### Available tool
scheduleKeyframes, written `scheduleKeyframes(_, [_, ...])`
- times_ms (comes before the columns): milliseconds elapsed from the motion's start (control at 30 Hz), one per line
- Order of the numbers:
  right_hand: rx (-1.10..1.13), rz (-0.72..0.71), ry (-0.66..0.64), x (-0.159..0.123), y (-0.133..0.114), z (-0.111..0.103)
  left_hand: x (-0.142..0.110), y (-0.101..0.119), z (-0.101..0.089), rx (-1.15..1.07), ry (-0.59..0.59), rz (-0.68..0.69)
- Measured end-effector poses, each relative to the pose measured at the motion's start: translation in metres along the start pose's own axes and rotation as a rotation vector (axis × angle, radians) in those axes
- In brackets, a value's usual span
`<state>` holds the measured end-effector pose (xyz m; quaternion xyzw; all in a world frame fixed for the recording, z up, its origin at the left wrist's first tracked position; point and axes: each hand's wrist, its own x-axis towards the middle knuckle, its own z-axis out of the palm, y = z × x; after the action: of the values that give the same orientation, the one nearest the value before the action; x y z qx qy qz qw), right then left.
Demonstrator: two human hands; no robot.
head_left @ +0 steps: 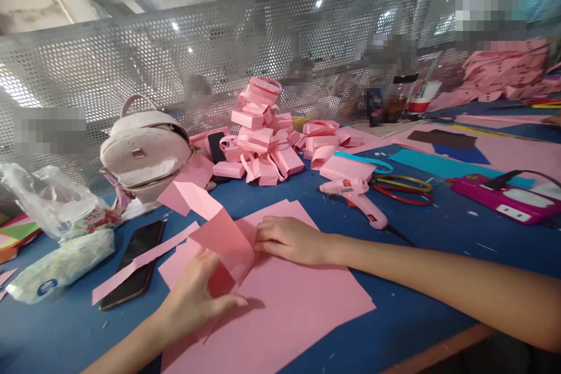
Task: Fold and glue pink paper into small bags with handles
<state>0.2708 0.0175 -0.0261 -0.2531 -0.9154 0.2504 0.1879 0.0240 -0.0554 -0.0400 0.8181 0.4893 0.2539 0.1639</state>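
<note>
A folded pink paper piece (230, 239), bent into box-like walls with a long flap at its upper left, stands on flat pink sheets (280, 315). My left hand (193, 286) is around its near left side, fingers partly hidden behind the paper and thumb sticking out to the right. At the piece's right edge, my right hand (291, 238) has its fingers curled together against the paper; their tips are hidden. A narrow pink strip (144, 263) lies to the left, across a black phone (140, 280).
A pink glue gun (355, 196) lies right of the sheets, near a magenta power strip (504, 196). Behind stand a pile of pink paper boxes (263, 140) and a pale backpack (144, 146). Plastic packets (61, 263) lie at left; perforated metal panels (245, 41) border the blue table.
</note>
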Motion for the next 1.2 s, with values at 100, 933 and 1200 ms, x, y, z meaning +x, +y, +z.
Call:
scheduleKeyframes(100, [0.006, -0.01, 0.008, 0.0, -0.005, 0.001, 0.001, 0.004, 0.004, -0.01, 0.035, -0.098])
scheduleKeyframes(933, [0.107, 0.043, 0.094, 0.004, -0.002, 0.014, 0.0, -0.01, 0.009, -0.225, 0.038, -0.307])
scheduleKeyframes(1200, [-0.066, -0.191, 0.014, 0.002, 0.001, 0.016, 0.012, -0.017, 0.012, -0.216, 0.071, -0.335])
